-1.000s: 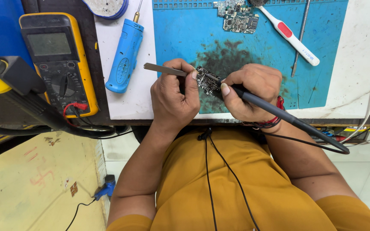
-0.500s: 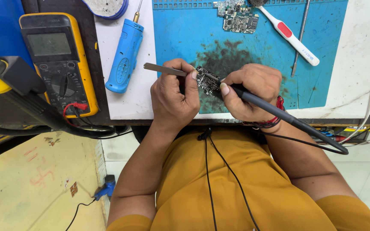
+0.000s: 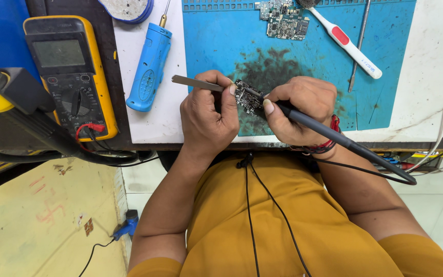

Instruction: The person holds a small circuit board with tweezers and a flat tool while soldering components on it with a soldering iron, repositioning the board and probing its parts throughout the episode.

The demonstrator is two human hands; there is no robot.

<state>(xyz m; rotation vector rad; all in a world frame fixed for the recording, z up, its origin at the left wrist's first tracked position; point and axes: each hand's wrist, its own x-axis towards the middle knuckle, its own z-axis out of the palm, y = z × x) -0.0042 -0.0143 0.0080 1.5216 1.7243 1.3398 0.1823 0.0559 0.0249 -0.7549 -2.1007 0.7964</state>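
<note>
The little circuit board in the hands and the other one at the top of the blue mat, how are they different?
The held circuit board sits between the left hand and right hand, with tweezers and a soldering iron at it; the top circuit board lies untouched. The held one sits over the mat's dark stained patch; the top one lies on cleaner blue. Both are small, dark boards.

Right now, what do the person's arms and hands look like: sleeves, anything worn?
Both forearms are bare. Mustard-yellow short sleeves end near the elbows. The left hand has no rings or glove that I can see. The right hand is likewise ungloved; its wrist wears red and dark thread bands. Thumbnails are short and unpainted.
</note>
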